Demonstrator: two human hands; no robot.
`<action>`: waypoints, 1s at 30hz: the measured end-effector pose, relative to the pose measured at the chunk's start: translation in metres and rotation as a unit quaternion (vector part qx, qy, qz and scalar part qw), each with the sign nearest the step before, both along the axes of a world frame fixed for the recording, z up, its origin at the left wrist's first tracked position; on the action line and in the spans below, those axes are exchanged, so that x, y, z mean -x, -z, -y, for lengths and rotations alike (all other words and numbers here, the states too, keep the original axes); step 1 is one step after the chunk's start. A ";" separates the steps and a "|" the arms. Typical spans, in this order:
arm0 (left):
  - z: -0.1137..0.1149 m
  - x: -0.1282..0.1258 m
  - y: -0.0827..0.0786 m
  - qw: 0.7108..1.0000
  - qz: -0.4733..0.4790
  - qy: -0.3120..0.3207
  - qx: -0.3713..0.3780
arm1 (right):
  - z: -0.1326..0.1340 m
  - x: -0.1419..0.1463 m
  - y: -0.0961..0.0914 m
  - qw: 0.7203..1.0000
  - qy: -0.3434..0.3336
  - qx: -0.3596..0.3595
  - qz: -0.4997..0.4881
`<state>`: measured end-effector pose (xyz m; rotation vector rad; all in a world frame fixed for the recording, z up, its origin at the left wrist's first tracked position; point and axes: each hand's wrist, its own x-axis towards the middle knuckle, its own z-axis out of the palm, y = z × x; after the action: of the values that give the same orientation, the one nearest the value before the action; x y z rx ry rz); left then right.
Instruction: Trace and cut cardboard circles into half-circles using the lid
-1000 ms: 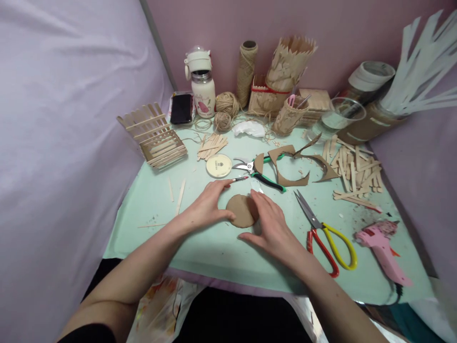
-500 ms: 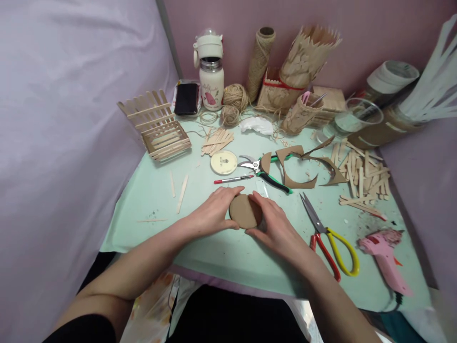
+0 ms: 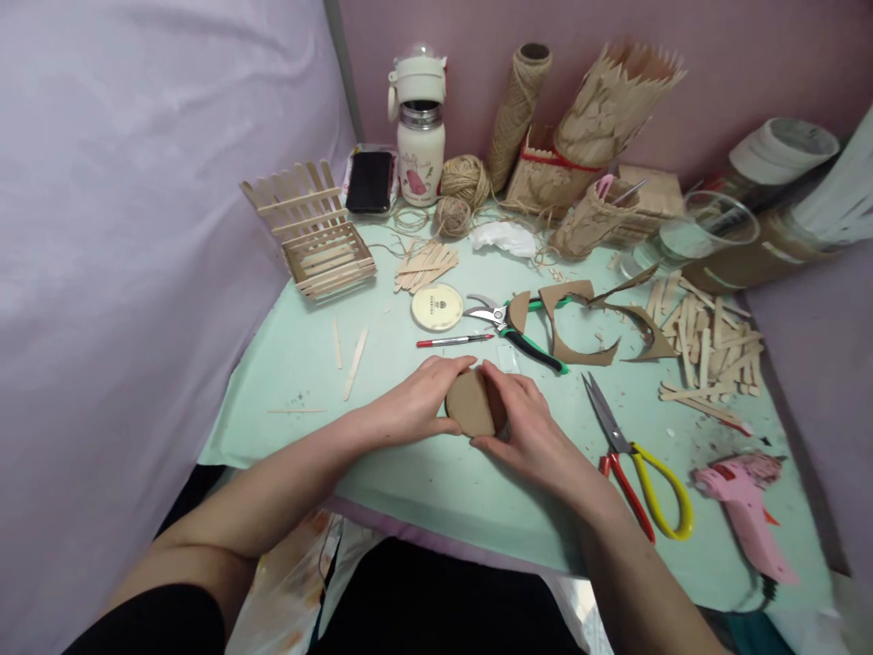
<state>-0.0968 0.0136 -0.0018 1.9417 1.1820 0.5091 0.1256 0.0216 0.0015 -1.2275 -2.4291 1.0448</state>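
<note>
Between my two hands is a round piece of brown cardboard [image 3: 469, 404] with a straight cut edge on its right; a darker brown surface shows beside that edge, under my fingers. My left hand [image 3: 424, 400] grips its left rim, thumb at the lower side and fingers at the top. My right hand [image 3: 524, 414] is closed around the right side in the same way. Just beyond lie a red-capped pen [image 3: 455, 341], a round cream lid [image 3: 437, 307] and green-handled pruning shears [image 3: 508, 323], with a small cardboard offcut [image 3: 519, 312] on them.
Scissors [image 3: 619, 444] with red and yellow handles and a pink glue gun [image 3: 747, 514] lie at right. Behind them are cardboard scraps [image 3: 576, 350] and heaped craft sticks [image 3: 709, 341]. A stick basket [image 3: 327, 259], bottle [image 3: 421, 150] and twine balls [image 3: 465, 182] stand at the back.
The whole scene has shifted a little to the right in the view as my head turned. Both hands keep their hold on the cardboard, with almost no movement of the fingers.
</note>
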 end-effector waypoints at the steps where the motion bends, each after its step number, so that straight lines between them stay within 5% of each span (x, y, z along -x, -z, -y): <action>1: 0.000 0.000 0.000 1.000 0.003 0.002 0.000 | -0.001 0.000 -0.001 1.000 -0.003 -0.002 0.002; 15: 0.001 0.000 0.003 0.999 0.038 0.013 0.001 | -0.011 0.005 -0.006 0.996 -0.054 -0.046 0.050; 30: -0.002 0.002 0.004 1.000 0.022 0.005 0.002 | -0.013 0.006 -0.005 0.997 -0.047 -0.017 0.059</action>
<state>-0.0983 0.0153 -0.0057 1.9233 1.1446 0.5413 0.1198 0.0349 0.0061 -1.2078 -2.6063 0.9772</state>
